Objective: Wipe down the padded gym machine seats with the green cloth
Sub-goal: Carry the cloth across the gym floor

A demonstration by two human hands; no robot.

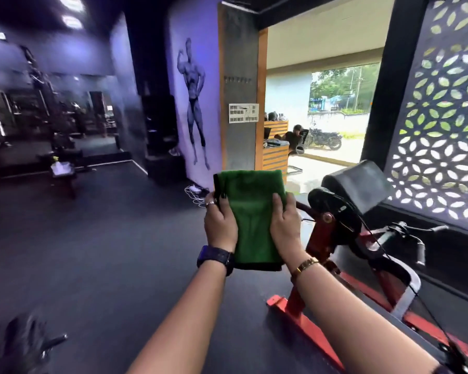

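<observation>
Head view: folded green cloth [250, 211], held up in mid-air between both hands, left of black padded seat [362, 184] on red-framed machine [319, 238]; left hand [220, 222], fingers curled round cloth's left edge; right hand [285, 225], fingers curled round right edge; dark watch [215, 259] on left wrist; gold bracelet [304, 265] on right.

Green cloth [250, 211] — black edging. Far right: black pad [362, 184] on red frame [319, 238]. Right screen [443, 117] — black, leaf-shaped cutouts.
</observation>
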